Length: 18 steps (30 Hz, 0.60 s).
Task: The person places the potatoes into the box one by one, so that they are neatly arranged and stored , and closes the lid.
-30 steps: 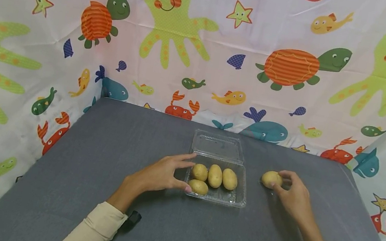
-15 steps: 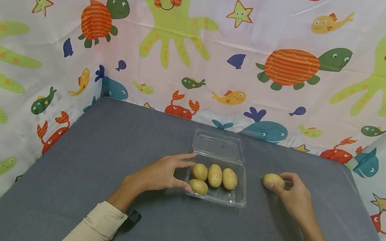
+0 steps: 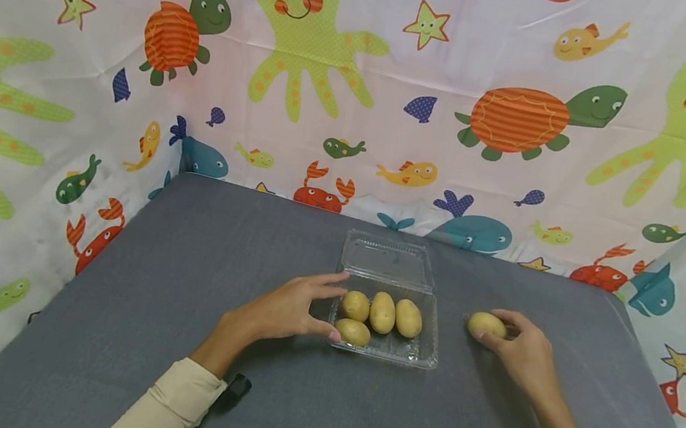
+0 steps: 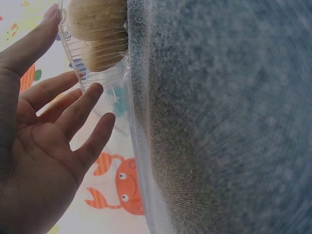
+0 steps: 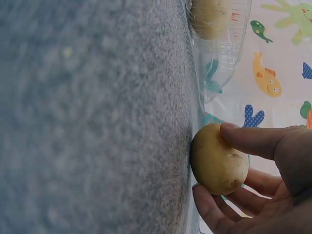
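Beside a hinged clear plastic container [image 3: 385,356], my left hand [image 3: 284,308] spans the left side, with thumb and fingertips at the rim. Its fingers are fairly straight, and the palm faces the box in the left wrist view. Several yellow potatoes lie inside: three in a back row, including a middle potato [image 3: 382,312], and a front-left potato [image 3: 353,332]. To the right of the container, my right hand [image 3: 523,349] holds a separate potato [image 5: 219,160] between thumb and fingers. That potato is at the table surface in the right wrist view.
The container's transparent lid [image 3: 388,258] lies folded back behind its base. A grey cloth [image 3: 235,228] covers the table. Behind and at the sides hangs a white curtain [image 3: 377,65] printed with sea animals. Dark straps [image 3: 233,393] sit at both wrists.
The right hand and its potato have shifted slightly toward the person and a little right, and the potato has turned slightly. The left hand and the container have stayed in place.
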Each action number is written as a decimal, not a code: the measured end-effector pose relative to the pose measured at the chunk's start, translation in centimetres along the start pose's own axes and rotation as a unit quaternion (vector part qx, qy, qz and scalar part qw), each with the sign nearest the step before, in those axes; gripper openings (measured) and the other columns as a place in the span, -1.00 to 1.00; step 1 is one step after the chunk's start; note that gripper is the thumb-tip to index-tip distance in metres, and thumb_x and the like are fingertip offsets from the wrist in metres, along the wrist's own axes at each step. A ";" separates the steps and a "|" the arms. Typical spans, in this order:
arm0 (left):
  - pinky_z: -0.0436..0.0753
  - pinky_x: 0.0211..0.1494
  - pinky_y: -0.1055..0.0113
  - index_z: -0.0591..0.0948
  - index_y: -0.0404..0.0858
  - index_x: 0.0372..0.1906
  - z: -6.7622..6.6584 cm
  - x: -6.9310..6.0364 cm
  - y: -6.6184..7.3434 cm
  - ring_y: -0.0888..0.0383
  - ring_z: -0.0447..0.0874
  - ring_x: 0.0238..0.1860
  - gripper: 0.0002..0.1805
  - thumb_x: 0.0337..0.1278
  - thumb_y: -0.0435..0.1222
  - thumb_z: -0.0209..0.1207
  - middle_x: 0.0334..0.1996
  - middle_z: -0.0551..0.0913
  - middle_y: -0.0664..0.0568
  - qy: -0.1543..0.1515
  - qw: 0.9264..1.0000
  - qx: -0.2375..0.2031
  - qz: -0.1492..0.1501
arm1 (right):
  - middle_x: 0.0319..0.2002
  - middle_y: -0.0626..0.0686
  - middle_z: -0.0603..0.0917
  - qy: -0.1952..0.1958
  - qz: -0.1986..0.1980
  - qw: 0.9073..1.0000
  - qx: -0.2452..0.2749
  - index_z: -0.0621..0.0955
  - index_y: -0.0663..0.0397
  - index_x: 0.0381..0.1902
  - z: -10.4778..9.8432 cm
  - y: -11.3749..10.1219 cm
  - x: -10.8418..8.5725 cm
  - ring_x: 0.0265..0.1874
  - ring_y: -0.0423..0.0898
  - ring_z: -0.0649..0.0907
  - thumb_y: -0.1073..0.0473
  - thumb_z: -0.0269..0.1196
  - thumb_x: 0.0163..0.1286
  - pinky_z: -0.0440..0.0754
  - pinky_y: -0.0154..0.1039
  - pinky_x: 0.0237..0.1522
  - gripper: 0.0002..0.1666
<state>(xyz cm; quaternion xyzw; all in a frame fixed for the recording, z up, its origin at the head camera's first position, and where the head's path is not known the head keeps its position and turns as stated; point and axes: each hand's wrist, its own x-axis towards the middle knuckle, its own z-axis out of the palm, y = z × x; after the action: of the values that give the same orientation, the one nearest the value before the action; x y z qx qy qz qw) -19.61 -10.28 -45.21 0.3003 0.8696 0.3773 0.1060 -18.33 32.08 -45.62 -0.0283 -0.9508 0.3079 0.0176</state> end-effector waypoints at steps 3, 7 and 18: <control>0.31 0.61 -0.15 0.46 -0.27 0.55 0.0 0.0 0.0 -0.05 0.16 0.67 -0.04 0.13 0.08 0.52 0.68 0.22 0.10 0.001 1.000 -0.001 0.001 | 0.19 0.44 0.67 0.001 -0.001 1.000 -0.002 0.62 0.25 0.31 0.0 -0.1 -0.1 0.15 0.37 0.66 -0.08 0.51 0.36 0.62 0.12 -0.06 -0.27; 0.32 0.61 -0.15 0.45 -0.27 0.55 -0.1 0.0 0.1 -0.05 0.16 0.67 -0.04 0.14 0.08 0.52 0.68 0.22 0.10 0.000 1.000 -0.004 0.001 | 0.16 0.44 0.69 0.007 -0.003 1.000 -0.008 0.64 0.26 0.28 0.0 -0.3 -0.2 0.11 0.37 0.68 -0.05 0.55 0.33 0.62 0.06 -0.11 -0.28; 0.32 0.61 -0.15 0.45 -0.25 0.56 0.0 0.0 0.0 -0.04 0.15 0.67 -0.04 0.14 0.08 0.52 0.68 0.20 0.11 -0.002 1.000 -0.002 -0.001 | 0.12 0.44 0.70 0.009 0.006 1.000 -0.004 0.66 0.26 0.25 0.0 -0.3 -0.3 0.09 0.37 0.68 -0.07 0.57 0.29 0.57 -0.05 -0.19 -0.27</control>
<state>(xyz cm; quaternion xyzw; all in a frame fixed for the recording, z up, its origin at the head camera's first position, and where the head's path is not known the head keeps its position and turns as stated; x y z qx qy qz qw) -19.62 -10.21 -45.19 0.3000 0.8688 0.3785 0.1087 -18.02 31.82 -45.47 -0.0371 -0.9517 0.3039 0.0237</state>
